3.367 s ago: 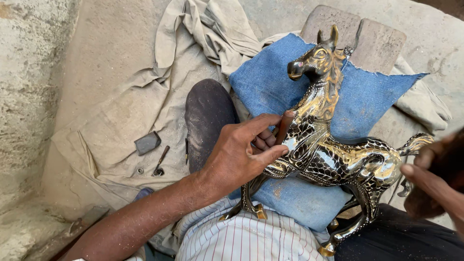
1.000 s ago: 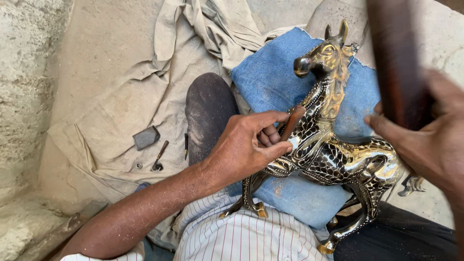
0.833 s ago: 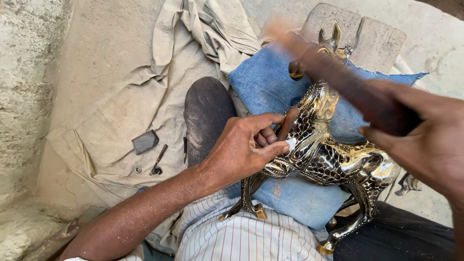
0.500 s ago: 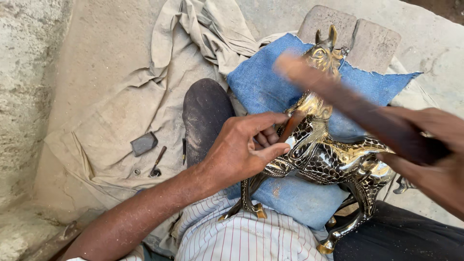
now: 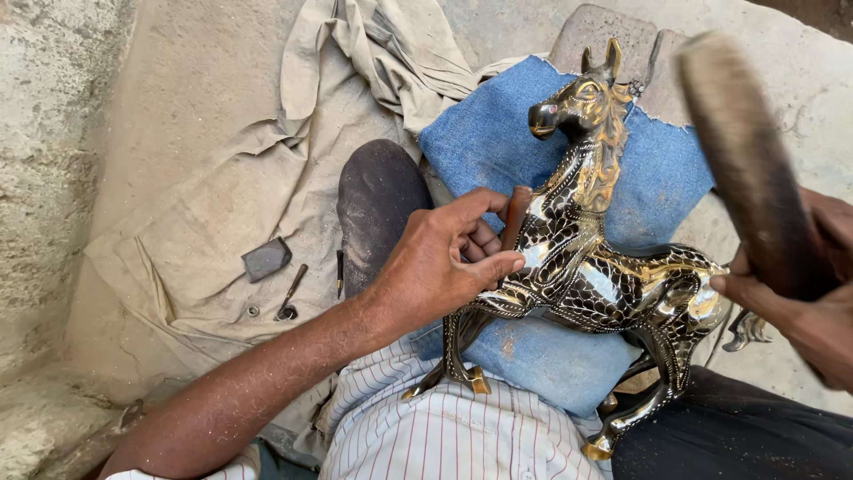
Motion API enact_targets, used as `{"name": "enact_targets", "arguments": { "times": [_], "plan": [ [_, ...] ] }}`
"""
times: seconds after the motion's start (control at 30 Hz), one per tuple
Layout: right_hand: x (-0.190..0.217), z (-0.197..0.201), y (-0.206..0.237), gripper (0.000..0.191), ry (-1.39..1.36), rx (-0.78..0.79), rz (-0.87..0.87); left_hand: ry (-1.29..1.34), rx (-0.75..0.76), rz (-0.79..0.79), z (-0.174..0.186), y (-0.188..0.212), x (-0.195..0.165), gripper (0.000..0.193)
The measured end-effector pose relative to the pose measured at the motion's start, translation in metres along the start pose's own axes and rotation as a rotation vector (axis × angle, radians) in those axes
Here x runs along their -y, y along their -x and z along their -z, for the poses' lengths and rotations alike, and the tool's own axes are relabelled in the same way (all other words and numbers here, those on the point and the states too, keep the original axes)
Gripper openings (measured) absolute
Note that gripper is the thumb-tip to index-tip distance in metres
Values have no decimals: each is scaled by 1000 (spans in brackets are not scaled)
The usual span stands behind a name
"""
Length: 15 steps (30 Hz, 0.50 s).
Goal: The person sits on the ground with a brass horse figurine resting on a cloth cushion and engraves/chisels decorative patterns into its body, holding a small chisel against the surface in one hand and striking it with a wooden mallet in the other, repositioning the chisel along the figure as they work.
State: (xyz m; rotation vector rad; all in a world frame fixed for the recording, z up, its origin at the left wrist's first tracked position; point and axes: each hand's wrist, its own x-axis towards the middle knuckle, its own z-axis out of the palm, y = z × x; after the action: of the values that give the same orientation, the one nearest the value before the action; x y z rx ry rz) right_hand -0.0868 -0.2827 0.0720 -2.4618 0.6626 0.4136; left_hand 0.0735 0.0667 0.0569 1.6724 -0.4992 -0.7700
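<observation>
Brass horse figure (image 5: pixel 613 284) lies on the blue denim cloth (image 5: pixel 484 133) over my lap.

With my left hand (image 5: pixel 444 267) I pinch a small brown punch (image 5: pixel 515 213) against the horse's chest, fingers closed around it. My right hand (image 5: pixel 804 302) grips a dark wooden mallet (image 5: pixel 742 160), blurred, it seems raised above the horse. Small tools (image 5: pixel 289 293) lie on the beige cloth (image 5: pixel 222 196) well apart.

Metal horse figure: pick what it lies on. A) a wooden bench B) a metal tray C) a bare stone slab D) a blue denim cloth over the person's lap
D: the metal horse figure rests on a blue denim cloth, while the left hand holds a small punch against its chest.
</observation>
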Motion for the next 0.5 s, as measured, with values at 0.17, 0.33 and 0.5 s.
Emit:
{"name": "enact_targets", "arguments": {
  "times": [0.17,0.33,0.5],
  "plan": [
    [52,9,-30,44,-139,-155,82,-27,25,81,0,-1,-3,45],
    [65,27,-44,81,385,294,142,-84,12,7,-2,-2,-4,43],
    [15,17,-21,72,-8,22,90,33,-56,-105,2,0,-3,44]
  ]
}}
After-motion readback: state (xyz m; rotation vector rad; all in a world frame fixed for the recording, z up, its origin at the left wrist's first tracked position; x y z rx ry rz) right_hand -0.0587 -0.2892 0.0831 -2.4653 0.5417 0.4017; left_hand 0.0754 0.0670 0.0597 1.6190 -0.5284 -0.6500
